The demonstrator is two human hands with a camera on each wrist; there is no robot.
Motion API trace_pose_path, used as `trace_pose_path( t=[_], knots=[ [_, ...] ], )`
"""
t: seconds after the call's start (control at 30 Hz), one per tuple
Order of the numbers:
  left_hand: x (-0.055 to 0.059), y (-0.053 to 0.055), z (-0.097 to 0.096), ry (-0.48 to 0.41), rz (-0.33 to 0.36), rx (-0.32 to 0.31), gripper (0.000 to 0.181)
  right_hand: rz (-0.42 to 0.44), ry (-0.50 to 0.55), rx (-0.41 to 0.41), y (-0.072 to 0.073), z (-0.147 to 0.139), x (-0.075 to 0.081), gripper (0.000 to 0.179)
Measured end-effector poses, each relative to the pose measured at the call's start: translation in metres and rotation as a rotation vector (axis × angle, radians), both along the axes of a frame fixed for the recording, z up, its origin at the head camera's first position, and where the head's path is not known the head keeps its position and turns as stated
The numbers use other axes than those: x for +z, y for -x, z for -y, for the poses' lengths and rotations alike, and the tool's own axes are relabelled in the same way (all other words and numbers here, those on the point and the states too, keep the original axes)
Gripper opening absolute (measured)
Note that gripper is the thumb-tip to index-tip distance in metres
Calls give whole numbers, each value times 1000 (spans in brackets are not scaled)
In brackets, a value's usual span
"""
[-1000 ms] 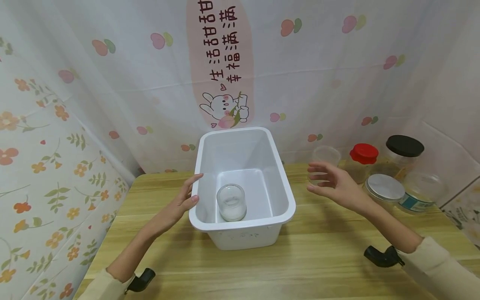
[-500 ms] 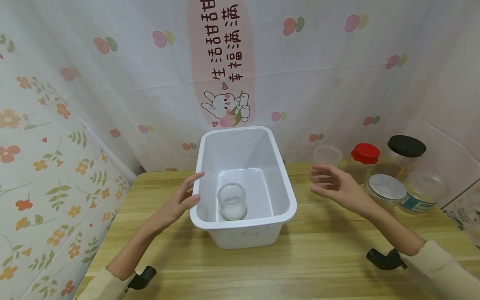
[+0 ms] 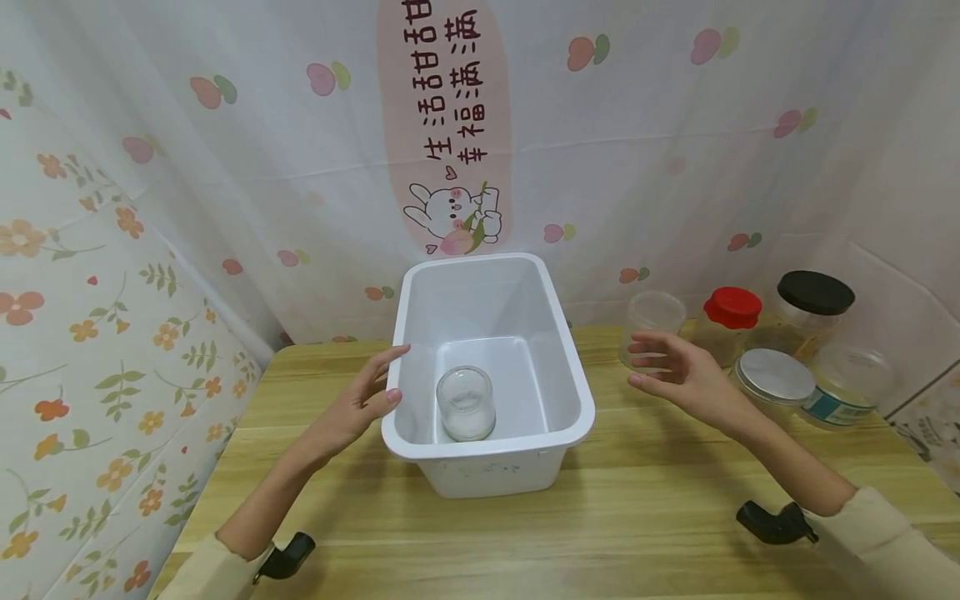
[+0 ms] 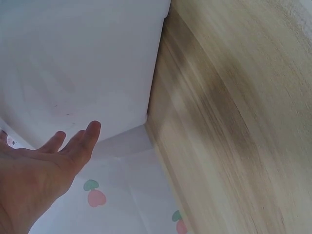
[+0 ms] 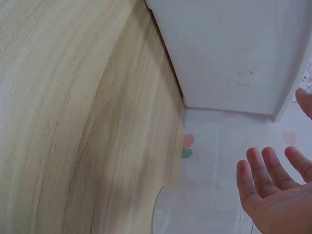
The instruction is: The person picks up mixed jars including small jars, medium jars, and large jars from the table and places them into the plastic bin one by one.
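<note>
A white plastic bin (image 3: 487, 477) stands on the wooden table, with an uncovered clear glass jar (image 3: 467, 404) upright on its floor, near the front left. At the bin's left rim is my left hand (image 3: 352, 414), its thumb and fingertips by the edge; whether they touch it I cannot tell. In the left wrist view its fingers (image 4: 87, 144) stretch out beside the bin wall. My right hand (image 3: 693, 379) hovers over the table right of the bin, fingers loosely bent and holding nothing. A clear container (image 3: 655, 311), partly hidden by that hand, stands just behind it.
Several jars cluster at the right: one with a red lid (image 3: 732, 308), one with a black lid (image 3: 816, 293), one with a silver lid (image 3: 775, 375), and a clear jar with a blue label (image 3: 835, 407). A printed curtain (image 3: 600, 167) hangs behind the table.
The whole head view has shifted very slightly. My right hand has drifted a little to the right; the left hand, bin and jars keep their places.
</note>
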State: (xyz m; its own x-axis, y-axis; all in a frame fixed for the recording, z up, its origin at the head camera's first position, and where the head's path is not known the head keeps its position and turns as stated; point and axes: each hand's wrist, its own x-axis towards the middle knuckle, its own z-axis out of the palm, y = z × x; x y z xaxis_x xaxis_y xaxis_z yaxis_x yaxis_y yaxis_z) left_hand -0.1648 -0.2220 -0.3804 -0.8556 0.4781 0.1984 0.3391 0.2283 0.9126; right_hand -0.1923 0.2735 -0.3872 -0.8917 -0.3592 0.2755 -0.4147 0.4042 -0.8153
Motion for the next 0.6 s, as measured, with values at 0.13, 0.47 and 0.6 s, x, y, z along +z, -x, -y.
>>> trace_pose_path(
  t=[0.13, 0.47, 0.6],
  knots=[
    [-1, -1, 0, 7, 2, -4, 57, 0, 10, -6, -1, -1, -1, 61],
    [-3, 1, 0, 22, 12, -46, 56, -13, 33, -13, 0, -11, -6, 58],
    [-3, 1, 0, 21, 16, -51, 57, -4, 45, -24, 0, -16, -7, 57]
  ],
)
